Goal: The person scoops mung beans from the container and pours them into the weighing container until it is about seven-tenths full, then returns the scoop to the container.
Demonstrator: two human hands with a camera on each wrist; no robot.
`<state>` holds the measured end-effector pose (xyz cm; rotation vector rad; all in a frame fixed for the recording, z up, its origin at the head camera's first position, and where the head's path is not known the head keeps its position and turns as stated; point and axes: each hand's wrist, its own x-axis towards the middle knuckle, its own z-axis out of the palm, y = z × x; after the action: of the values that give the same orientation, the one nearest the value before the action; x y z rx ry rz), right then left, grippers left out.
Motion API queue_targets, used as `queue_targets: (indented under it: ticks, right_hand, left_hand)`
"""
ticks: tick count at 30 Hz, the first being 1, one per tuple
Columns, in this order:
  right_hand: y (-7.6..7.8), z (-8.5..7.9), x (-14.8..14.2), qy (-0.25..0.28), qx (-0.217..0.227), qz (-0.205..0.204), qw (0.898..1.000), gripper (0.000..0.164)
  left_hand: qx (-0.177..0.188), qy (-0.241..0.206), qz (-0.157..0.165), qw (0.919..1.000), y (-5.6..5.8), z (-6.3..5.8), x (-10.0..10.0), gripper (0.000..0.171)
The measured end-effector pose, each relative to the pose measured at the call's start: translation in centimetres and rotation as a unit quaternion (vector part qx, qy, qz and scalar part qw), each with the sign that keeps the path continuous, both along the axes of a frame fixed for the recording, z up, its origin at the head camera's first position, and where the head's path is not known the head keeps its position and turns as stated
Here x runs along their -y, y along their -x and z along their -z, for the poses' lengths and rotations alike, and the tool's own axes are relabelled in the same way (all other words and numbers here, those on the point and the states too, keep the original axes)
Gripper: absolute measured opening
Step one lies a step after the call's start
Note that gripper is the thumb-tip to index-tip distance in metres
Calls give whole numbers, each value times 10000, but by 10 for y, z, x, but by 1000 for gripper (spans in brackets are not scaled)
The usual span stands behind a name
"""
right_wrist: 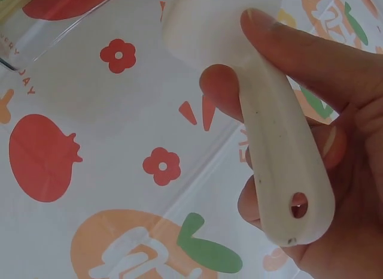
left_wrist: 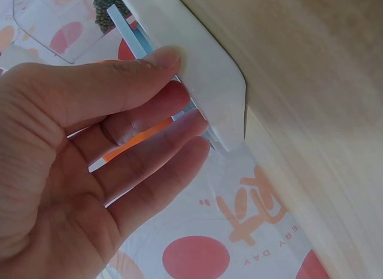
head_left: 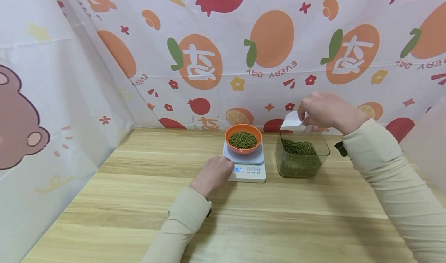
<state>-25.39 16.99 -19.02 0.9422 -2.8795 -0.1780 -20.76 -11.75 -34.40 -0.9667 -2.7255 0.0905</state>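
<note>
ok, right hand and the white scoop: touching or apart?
Touching. The right wrist view shows it: the right hand grips the white scoop by its handle, thumb against it and fingers curled behind, no gap.

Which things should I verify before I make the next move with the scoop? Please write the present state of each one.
1. Bowl on the scale: ok, it stands upright there.
2. Beans available in the tub: ok, a layer covers its bottom.
3. Scoop held: ok, the right hand grips it.
4. Scoop loaded: cannot tell, its inside is hidden.
5. Left hand away from the scale: not ok, it is right at the near left corner.
6. Display fully readable: cannot tell, the left hand may cover its left end.
</note>
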Motion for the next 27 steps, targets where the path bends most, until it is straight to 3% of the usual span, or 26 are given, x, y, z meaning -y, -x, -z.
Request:
queue_targets:
  ticks: [7,27]
  right_hand:
    - [-1,-2,-1,-36,109,-51,9999,12]
    - [2,1,-5,-266,557,350,9975,14]
  left_hand:
    - [-40,18,5,10000,0,-1,1,18]
    - [-122,-109,155,9997,0,-1,2,15]
